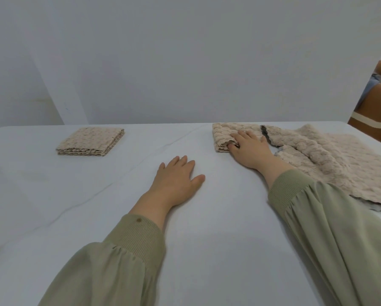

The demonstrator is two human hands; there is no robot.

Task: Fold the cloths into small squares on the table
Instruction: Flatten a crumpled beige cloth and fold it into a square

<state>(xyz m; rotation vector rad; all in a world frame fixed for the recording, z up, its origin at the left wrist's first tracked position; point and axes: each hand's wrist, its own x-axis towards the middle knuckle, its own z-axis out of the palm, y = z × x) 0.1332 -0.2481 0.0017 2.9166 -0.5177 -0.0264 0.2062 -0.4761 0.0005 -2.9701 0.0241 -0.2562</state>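
This is a plain indoor room; nothing shows more exactly what kind. A smooth, pale bench (207, 228) with faint grey veins like marble and a rounded far corner fills the lower view. It stands against a matt white wall (185, 51). On the left a white sloping panel (59, 89) rises along that wall. Beige waffle-textured cloths lie on the bench: a folded stack (90, 141) far left, and a folded cloth (226, 133) just beside a loose heap (321, 160) far right. Past the bench's right edge are brown shapes with a cream stripe (374, 122), too cropped to name.
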